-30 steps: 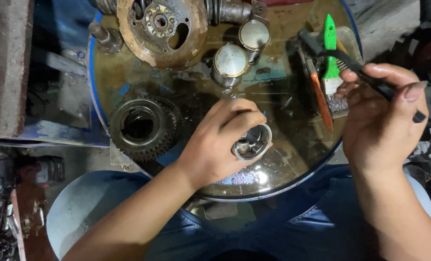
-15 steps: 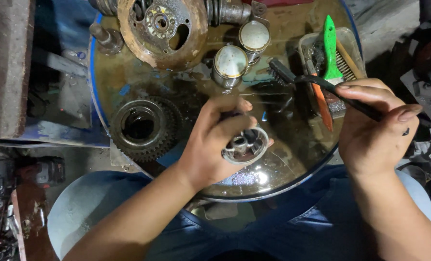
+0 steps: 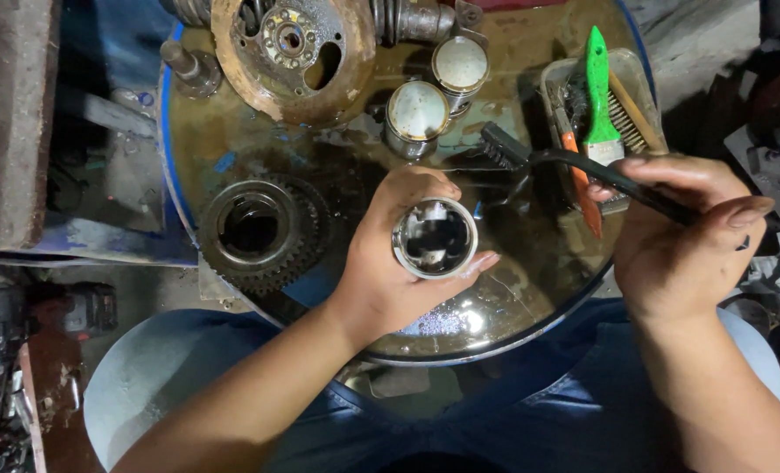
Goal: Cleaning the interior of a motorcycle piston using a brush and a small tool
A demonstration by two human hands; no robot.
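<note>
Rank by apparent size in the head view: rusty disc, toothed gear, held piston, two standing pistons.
1. Rusty disc
2. Toothed gear
3. Held piston in the left hand, nearer the camera, so unsure
4. Two standing pistons, alike

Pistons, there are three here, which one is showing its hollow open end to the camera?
The piston in the left hand. The two pistons standing farther back show closed crowns.

A round, oily blue-rimmed drum top [image 3: 232, 140] serves as worktop, carrying a rusty disc [image 3: 294, 57] at upper centre, two pistons [image 3: 438, 88], a gear [image 3: 263, 232] at left, and a tray of brushes [image 3: 604, 96] upper right.
</note>
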